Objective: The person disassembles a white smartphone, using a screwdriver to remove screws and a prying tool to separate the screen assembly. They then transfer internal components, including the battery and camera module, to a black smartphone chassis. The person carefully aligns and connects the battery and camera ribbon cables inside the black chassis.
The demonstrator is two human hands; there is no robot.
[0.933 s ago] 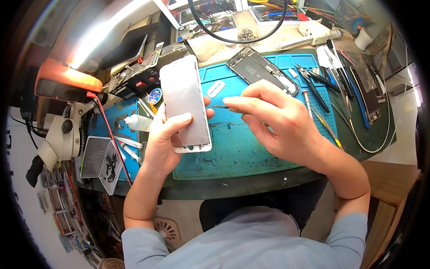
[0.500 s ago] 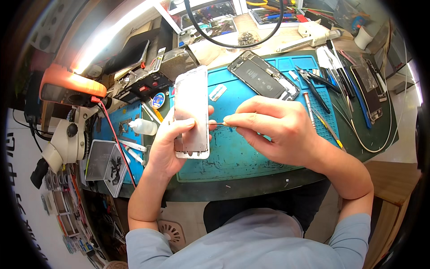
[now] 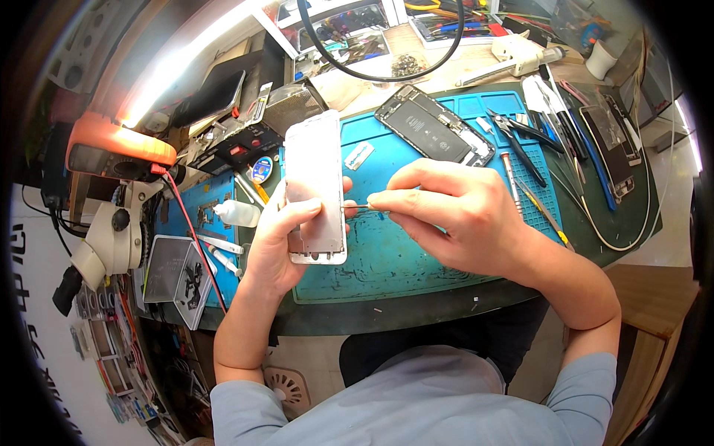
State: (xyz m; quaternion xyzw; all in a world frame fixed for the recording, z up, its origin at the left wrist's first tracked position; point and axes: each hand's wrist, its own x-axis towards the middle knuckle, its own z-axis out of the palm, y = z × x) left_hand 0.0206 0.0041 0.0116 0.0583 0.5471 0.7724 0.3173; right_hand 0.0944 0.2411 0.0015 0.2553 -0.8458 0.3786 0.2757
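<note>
My left hand (image 3: 277, 241) is closed around a white-edged phone screen (image 3: 316, 167), its silvery back turned up. The thumb lies across that back, and fingertips show past the right edge. In a pinch of thumb and forefinger, my right hand (image 3: 454, 212) holds a thin dark metal tool (image 3: 358, 207). The tool's tip reaches the screen's right edge; whether it touches there I cannot tell. Beyond my right hand, an opened phone body (image 3: 433, 128) with a black battery lies on the blue work mat (image 3: 372, 275).
To the right lie pliers (image 3: 520, 145), a screwdriver (image 3: 512, 182), tweezers and another phone part (image 3: 606, 149). On the left are a white bottle (image 3: 238, 213), a clear box (image 3: 167, 275) of small black parts, an orange meter (image 3: 111, 149) and its red cable. A black cable loops above the bench.
The whole view has shifted very slightly. Both hands keep their grips, and the tool stays at the screen's right edge.
</note>
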